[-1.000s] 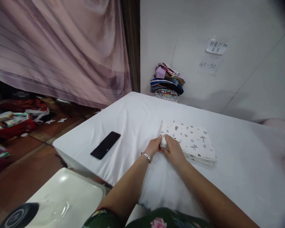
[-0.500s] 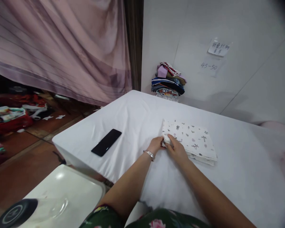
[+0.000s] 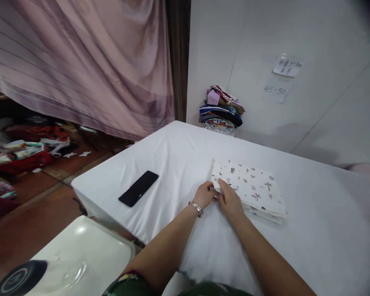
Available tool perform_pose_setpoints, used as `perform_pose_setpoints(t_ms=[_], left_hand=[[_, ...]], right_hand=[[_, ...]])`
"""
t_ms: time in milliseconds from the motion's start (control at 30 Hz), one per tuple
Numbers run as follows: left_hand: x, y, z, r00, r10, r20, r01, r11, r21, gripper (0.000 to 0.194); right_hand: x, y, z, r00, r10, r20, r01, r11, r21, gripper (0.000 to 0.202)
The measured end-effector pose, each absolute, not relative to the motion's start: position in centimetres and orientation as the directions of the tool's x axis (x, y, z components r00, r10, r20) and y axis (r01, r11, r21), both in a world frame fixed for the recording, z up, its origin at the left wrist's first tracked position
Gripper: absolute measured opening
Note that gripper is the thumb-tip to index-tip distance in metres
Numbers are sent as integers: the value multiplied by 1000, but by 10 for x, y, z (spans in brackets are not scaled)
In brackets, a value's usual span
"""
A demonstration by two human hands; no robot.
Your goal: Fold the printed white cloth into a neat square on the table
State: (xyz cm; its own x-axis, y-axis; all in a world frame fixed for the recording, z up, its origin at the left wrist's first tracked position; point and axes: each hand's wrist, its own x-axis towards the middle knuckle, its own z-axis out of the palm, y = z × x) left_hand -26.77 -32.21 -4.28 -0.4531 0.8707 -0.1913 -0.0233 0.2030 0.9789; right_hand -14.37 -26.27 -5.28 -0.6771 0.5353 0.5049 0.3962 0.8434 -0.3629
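Note:
A folded white cloth [image 3: 249,181] printed with small grey and brown motifs lies in several layers on the table. Its near left corner is bunched or rolled into a small thick bundle between my hands. My left hand [image 3: 204,195], with a silver bracelet at the wrist, pinches that corner from the left. From the right, my right hand [image 3: 231,202] grips the same corner, thumb on top; some of its fingertips are hidden. The rest of the cloth stays flat.
A black phone [image 3: 138,188] lies left on the white-covered table [image 3: 175,164]. Folded clothes [image 3: 221,110] are stacked at the back wall. A white stool-like surface [image 3: 89,246] stands at lower left; a pink curtain [image 3: 111,61] hangs behind.
The view has shifted slightly, so everything sits a little lower and further right. Both hands keep hold of the cloth's corner, with small finger movements.

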Motion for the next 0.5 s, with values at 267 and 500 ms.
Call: perform_pose_setpoints(t_ms=[267, 500], left_hand=[[-265, -325, -41, -539, 810, -229, -30, 254, 967, 34], [-262, -326, -35, -495, 823, -277, -156, 230, 961, 59]], right_hand=[[-140, -260, -54, -592, 544, 595, 370, 839, -400, 51], [-145, -264, -52, -684, 445, 578, 320, 895, -311, 44]])
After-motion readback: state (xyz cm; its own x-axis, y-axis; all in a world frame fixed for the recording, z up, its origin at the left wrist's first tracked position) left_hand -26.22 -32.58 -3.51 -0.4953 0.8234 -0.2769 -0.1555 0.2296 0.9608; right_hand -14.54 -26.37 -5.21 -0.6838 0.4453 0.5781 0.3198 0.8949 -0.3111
